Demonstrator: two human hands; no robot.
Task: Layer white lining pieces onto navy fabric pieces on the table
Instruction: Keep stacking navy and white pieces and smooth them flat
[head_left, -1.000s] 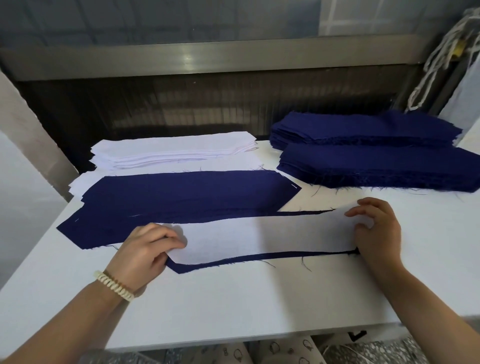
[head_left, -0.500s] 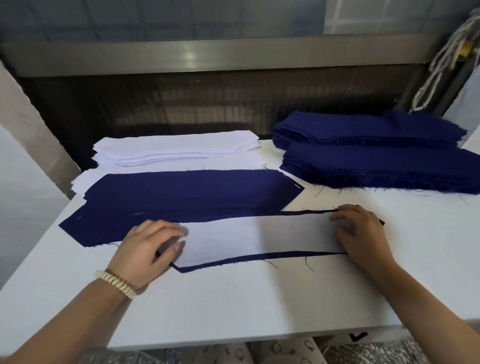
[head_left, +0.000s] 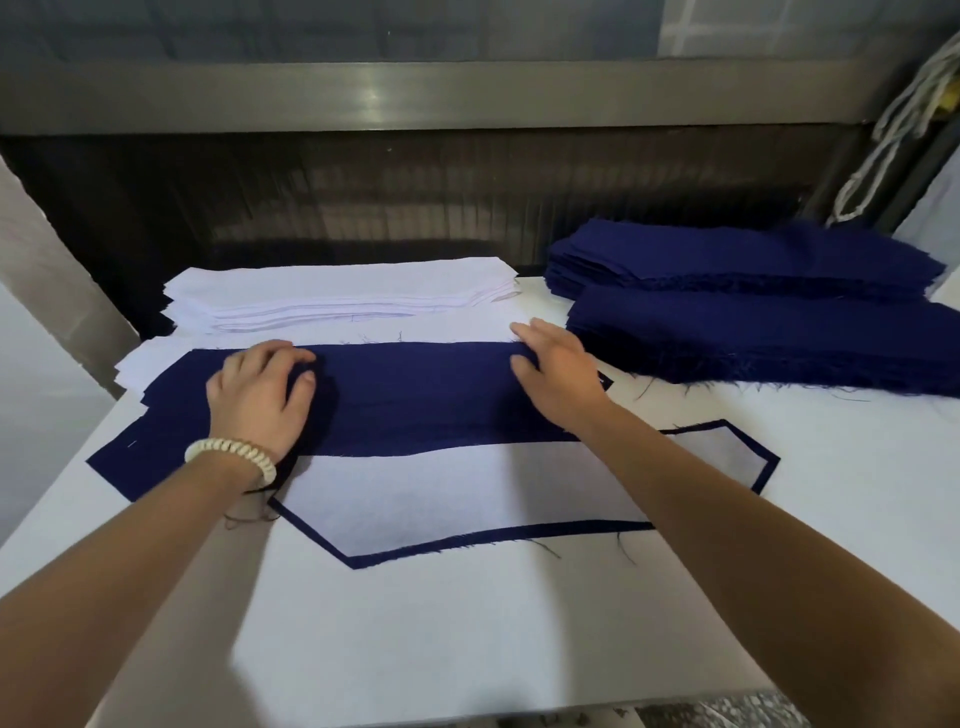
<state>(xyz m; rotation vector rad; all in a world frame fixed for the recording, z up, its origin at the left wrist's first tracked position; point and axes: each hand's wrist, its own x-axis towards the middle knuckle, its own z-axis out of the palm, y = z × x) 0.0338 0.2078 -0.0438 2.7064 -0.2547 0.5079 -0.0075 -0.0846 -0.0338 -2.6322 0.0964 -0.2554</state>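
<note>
Resting on the middle navy piece (head_left: 415, 395), your left grip (head_left: 260, 395) curled, pinching its left part, your right grip (head_left: 556, 374) wide and flat on its right end, white lining piece (head_left: 441, 493) on the near navy piece (head_left: 358, 563), toward the worktop's (head_left: 467, 634) near edge.

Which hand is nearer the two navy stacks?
Right. The right hand sits just left of the navy stacks; the left hand is farther left, on the spread navy piece.
</note>
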